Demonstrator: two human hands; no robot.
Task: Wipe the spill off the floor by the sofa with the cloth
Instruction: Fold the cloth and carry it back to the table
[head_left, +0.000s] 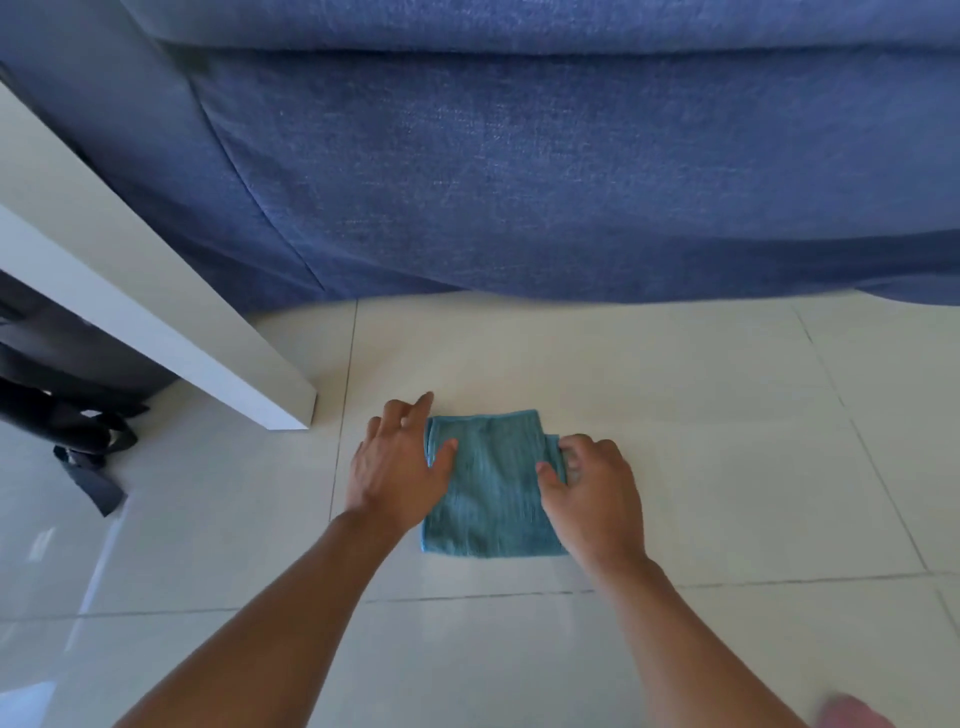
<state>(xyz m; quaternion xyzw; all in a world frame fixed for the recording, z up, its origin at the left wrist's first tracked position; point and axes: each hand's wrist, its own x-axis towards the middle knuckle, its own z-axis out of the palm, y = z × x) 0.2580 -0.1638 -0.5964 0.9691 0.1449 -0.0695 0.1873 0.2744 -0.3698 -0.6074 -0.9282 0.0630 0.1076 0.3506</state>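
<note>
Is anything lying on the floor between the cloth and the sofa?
No. In the head view, only bare pale tile separates the cloth from the sofa; no visible spill there. Both hands rest at the cloth's sides.

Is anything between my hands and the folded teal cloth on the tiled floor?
Nothing visible. The left hand and right hand already rest on the folded teal cloth, which lies flat on the pale tiled floor.

sofa (571, 182) ahead, perhaps table leg (156, 312) left
</note>
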